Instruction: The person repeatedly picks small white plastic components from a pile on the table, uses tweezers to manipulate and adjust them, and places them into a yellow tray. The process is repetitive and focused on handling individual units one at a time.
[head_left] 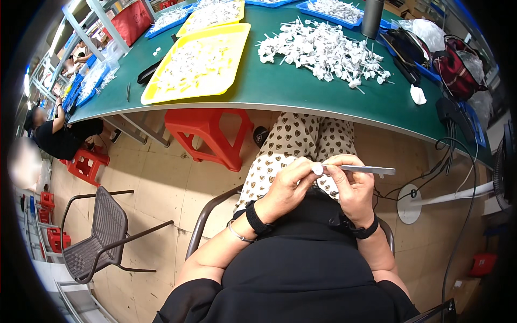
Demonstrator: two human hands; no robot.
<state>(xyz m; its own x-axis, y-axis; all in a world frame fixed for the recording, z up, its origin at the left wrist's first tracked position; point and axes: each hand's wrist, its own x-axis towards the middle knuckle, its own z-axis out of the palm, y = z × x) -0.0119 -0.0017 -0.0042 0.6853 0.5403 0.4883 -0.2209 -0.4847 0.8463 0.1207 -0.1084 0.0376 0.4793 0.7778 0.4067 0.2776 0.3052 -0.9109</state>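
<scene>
Sitting back from the green counter [301,91], the person holds both hands together over the lap, above patterned trousers [301,142]. The left hand [288,188] is closed, its fingertips pinching a small white plastic piece [318,169]. The right hand [353,185] is closed around a flat grey metal tool [366,169], which lies level and points to the person's right; its near end meets the white piece between the two hands. Each wrist carries a black band.

On the counter, well apart from the hands, lies a loose heap of small white parts [326,48]. Left of it sits a yellow tray [196,64] holding more white and yellowish pieces, with a second yellow tray and blue trays [336,13] behind. A dark cylinder [372,19] stands near the far edge, and bags [458,67] rest at the right end.

Under the counter stands a red stool [207,134]. A dark chair [102,237] stands on the tiled floor to the left, and a fan stand's white base [409,204] is to the right.
</scene>
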